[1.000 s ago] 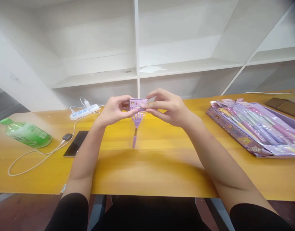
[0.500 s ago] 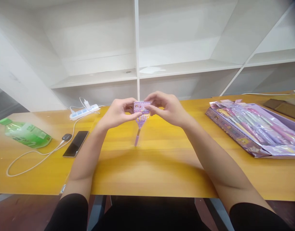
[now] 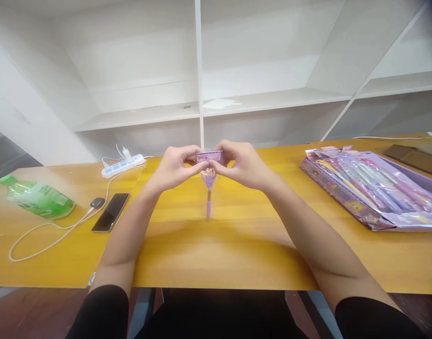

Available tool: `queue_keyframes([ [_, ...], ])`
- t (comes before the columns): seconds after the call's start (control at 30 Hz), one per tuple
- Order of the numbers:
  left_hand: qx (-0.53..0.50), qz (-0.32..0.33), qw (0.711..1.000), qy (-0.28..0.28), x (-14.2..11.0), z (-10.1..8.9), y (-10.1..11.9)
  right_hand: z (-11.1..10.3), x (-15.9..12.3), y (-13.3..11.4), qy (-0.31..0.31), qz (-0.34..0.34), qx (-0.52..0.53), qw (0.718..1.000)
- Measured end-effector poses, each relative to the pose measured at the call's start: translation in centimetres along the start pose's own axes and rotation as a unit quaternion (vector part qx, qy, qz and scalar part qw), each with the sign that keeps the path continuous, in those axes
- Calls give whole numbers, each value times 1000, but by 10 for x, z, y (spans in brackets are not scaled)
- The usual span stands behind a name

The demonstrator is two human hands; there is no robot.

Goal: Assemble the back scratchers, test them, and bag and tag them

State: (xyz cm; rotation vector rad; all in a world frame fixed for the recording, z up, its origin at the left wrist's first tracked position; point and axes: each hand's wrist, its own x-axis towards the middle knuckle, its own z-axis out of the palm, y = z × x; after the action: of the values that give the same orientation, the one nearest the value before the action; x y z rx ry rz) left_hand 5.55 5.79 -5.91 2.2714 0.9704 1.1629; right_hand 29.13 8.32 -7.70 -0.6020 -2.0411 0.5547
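Note:
A purple back scratcher (image 3: 209,179) with a hand-shaped head hangs in a clear bag, its handle pointing down. The bag's purple printed header card (image 3: 209,157) is pinched between my two hands above the table. My left hand (image 3: 177,165) grips the card's left side, thumb in front and fingers behind. On the right side my right hand (image 3: 239,162) holds it the same way, and the thumb tips nearly meet at the card's lower edge. The fingertips behind the card are hidden.
At right, a purple display box (image 3: 346,202) holds several packaged items, with a brown cardboard piece (image 3: 413,157) behind. On the left are a green bottle (image 3: 39,197), a phone (image 3: 111,213), a white cable (image 3: 36,227) and a power strip (image 3: 123,165). White shelving (image 3: 272,101) rises behind the table.
My right thumb has moved left and down to the card's lower edge, beside the left thumb. The card looks more tilted, and the scratcher has swung slightly right to hang straighter.

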Motion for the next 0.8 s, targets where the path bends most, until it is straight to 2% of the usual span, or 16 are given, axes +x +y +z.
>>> queue_keyframes([
  [0.13,27,4,999,22,0,4,4,3,0,2,5,6,-4,1000],
  [0.4,15,-25,999,41,1,12,5,5,1,4,1,17,-1,1000],
  [0.8,25,-35,999,7,2,2,1,3,3,6,-11,2,5,1000],
])
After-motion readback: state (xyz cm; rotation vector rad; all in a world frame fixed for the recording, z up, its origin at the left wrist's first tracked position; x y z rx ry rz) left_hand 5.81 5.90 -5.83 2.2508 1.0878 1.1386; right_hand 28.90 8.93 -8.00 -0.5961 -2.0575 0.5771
